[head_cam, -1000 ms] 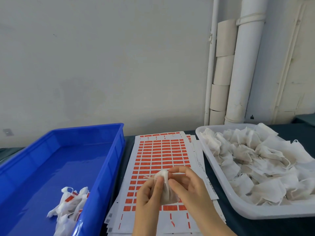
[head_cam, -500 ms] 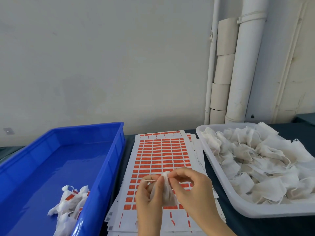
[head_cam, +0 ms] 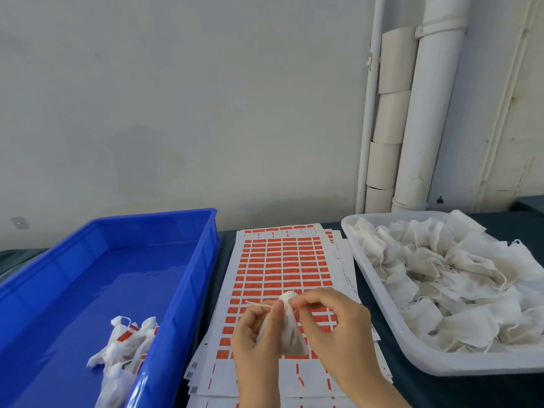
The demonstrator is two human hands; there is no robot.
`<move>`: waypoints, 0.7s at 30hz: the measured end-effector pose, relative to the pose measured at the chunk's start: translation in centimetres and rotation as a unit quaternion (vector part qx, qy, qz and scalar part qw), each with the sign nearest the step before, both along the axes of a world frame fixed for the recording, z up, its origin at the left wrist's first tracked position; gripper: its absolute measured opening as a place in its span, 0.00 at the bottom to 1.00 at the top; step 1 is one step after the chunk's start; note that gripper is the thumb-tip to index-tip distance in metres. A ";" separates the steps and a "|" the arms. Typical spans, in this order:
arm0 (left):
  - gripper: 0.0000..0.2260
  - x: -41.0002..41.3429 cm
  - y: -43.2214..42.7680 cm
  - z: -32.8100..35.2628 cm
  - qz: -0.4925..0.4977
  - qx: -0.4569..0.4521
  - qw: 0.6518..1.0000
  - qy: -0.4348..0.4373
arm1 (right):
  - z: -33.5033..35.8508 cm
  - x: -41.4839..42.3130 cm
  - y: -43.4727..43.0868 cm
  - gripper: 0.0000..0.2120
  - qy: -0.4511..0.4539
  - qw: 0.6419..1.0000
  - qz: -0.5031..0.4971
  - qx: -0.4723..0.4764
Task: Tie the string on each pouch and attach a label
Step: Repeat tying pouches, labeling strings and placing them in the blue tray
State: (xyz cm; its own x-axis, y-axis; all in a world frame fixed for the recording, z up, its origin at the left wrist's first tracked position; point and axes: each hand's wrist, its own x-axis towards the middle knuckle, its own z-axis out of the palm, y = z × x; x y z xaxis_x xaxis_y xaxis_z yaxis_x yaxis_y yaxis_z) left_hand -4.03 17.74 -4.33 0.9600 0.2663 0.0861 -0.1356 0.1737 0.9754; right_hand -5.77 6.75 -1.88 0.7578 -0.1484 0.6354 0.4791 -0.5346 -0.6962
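Since a second ago your right hand [head_cam: 332,325] has left the front of the pouch [head_cam: 287,328] and now works at its gathered neck from the right. Over the last half second both hands and the pouch have stayed above the near rows of the label sheets [head_cam: 282,260], and the contents of the two trays have not changed.

The string [head_cam: 260,303] shows only as a thin strand running left from the neck. Whether a knot is formed is too small to tell, as is whether the string lies between your right fingertips. Both forearms are cut off by the lower edge.

Your left hand [head_cam: 256,334] curls round the pouch body from the left, thumb pressed against the cloth near the neck. Your right thumb and forefinger pinch the neck, with the other fingers loosely curled below.

The blue tray [head_cam: 188,275] to the left holds a few labelled pouches [head_cam: 123,343]. The white tray [head_cam: 391,319] to the right is heaped with untied pouches [head_cam: 441,275].
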 end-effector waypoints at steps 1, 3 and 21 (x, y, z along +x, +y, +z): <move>0.08 0.0 0.0 0.0 -0.007 -0.012 1.000 0.010 | -0.2 0.1 -0.1 0.13 -0.008 1.000 -0.001 -0.019; 0.08 -0.1 0.1 0.1 -0.025 -0.040 0.999 0.023 | -0.5 0.3 -0.1 0.12 -0.016 0.998 -0.007 -0.058; 0.14 -1.2 0.8 2.1 -0.120 0.016 0.992 -0.036 | 0.2 -0.6 -1.1 0.11 -0.031 0.996 0.082 -0.008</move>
